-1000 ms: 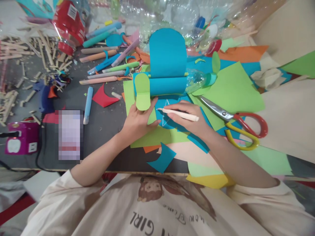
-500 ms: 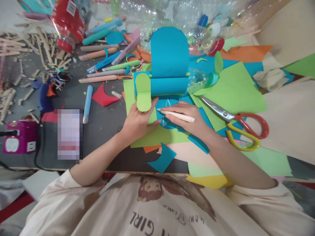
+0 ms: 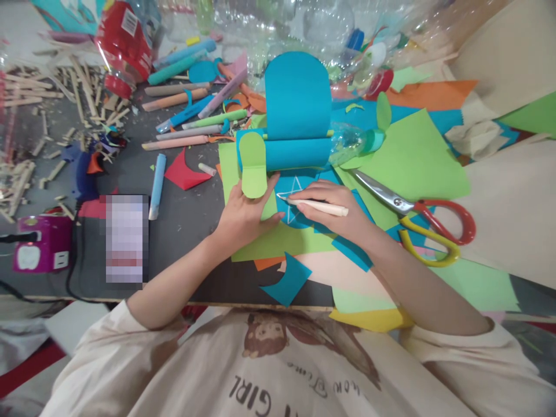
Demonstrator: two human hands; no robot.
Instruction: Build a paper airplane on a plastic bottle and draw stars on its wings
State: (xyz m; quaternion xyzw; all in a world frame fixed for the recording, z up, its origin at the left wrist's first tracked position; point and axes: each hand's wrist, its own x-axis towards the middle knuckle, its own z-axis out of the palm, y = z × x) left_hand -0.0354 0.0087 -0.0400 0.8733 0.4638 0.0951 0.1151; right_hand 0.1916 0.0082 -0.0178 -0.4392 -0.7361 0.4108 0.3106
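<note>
White star lines run across a piece of blue paper (image 3: 283, 213). My right hand (image 3: 332, 202) grips a white marker (image 3: 324, 207), its tip on the blue paper at the star's left. Spread fingers of my left hand (image 3: 243, 217) press flat at the paper's left edge, partly under a light green rounded paper strip (image 3: 253, 165). Just beyond both hands lies a plastic bottle (image 3: 347, 142) wrapped in blue paper, with a rounded blue flap (image 3: 298, 95) standing on it. Beneath the blue piece is a light green sheet (image 3: 243, 249).
Scissors (image 3: 403, 205) with red and yellow handles lie open at right. Several markers (image 3: 178, 140), a red paper scrap (image 3: 186, 169), a phone (image 3: 127, 237), a blue glue gun (image 3: 82, 174) and wooden sticks (image 3: 82, 87) are at left. Clear plastic bottles (image 3: 295, 23) crowd the back.
The marker tip has shifted slightly right along the star's left point, and a white line there has grown. My left hand stays in place. The view has shifted slightly.
</note>
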